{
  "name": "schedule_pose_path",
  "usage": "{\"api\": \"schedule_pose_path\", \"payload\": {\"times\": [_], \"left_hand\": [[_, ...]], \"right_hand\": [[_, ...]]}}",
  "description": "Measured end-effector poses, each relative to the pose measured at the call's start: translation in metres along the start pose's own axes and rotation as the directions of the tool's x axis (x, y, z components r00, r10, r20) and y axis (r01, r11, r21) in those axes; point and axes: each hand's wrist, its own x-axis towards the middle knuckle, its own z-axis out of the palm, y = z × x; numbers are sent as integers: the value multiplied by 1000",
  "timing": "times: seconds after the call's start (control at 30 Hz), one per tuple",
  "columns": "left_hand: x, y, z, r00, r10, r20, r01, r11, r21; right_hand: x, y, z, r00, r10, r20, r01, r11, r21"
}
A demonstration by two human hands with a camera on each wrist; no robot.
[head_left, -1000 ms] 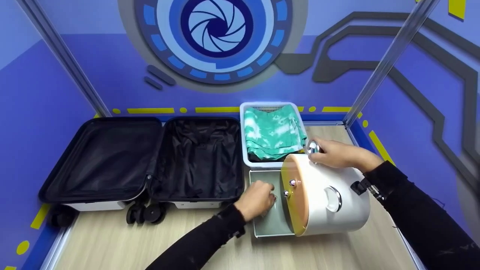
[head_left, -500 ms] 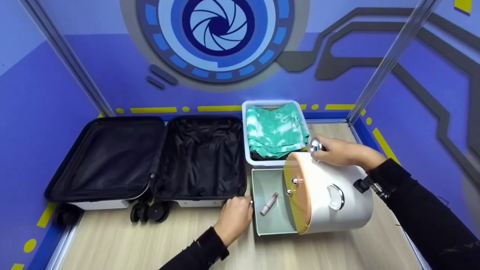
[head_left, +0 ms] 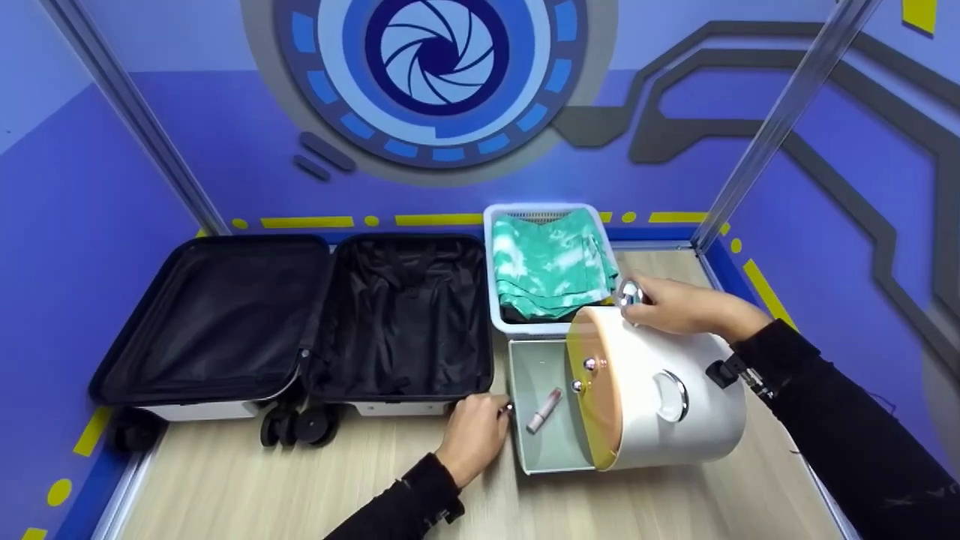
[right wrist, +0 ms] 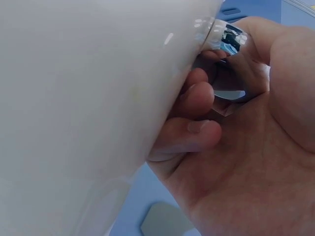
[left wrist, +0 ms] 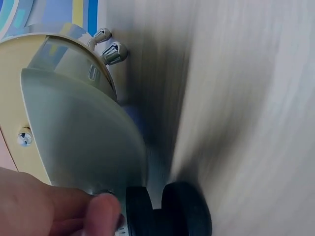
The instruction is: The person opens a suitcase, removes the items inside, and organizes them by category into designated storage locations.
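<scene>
A white rounded storage box (head_left: 675, 435) with an orange-yellow front lies on the table, its grey-green drawer (head_left: 529, 367) pulled out to the left. Inside the drawer is a small lip gloss tube (head_left: 544, 411). My left hand (head_left: 475, 433) pinches the small knob (head_left: 510, 407) on the drawer's front; in the left wrist view the thumb and fingers (left wrist: 59, 211) largely hide that knob. My right hand (head_left: 675, 304) grips the chrome handle (head_left: 630, 292) on the box, its fingers curled round the metal (right wrist: 229, 37) in the right wrist view.
An open black-lined suitcase (head_left: 405, 322) lies to the left, its wheels (head_left: 315, 424) toward me. Behind the drawer stands a white basket (head_left: 517, 328) holding folded green-and-white cloth (head_left: 551, 255). Blue walls (head_left: 225, 150) enclose the back and sides.
My left hand has come out of the drawer to its front knob, leaving the lip gloss tube inside. The drawer has since slid slightly right, toward the box. My right hand keeps its hold.
</scene>
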Motion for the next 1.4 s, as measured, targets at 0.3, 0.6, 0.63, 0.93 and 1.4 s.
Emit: {"api": "schedule_pose_path", "payload": {"times": [0.3, 0.6, 0.63, 0.93, 1.4], "left_hand": [[12, 14, 19, 999, 15, 52, -14, 999, -31], [31, 35, 32, 994, 42, 103, -44, 999, 9], [32, 37, 33, 993, 46, 109, -48, 999, 15], [38, 51, 50, 986, 104, 134, -105, 994, 1], [36, 48, 38, 960, 188, 207, -194, 981, 7]], "right_hand": [[0, 1, 2, 1000, 4, 22, -4, 1000, 10], [2, -1, 0, 1000, 0, 8, 0, 1000, -3], [2, -2, -1, 1000, 0, 7, 0, 1000, -6], [3, -2, 0, 1000, -3, 12, 3, 1000, 3], [1, -2, 0, 1000, 0, 9, 0, 1000, -1]]}}
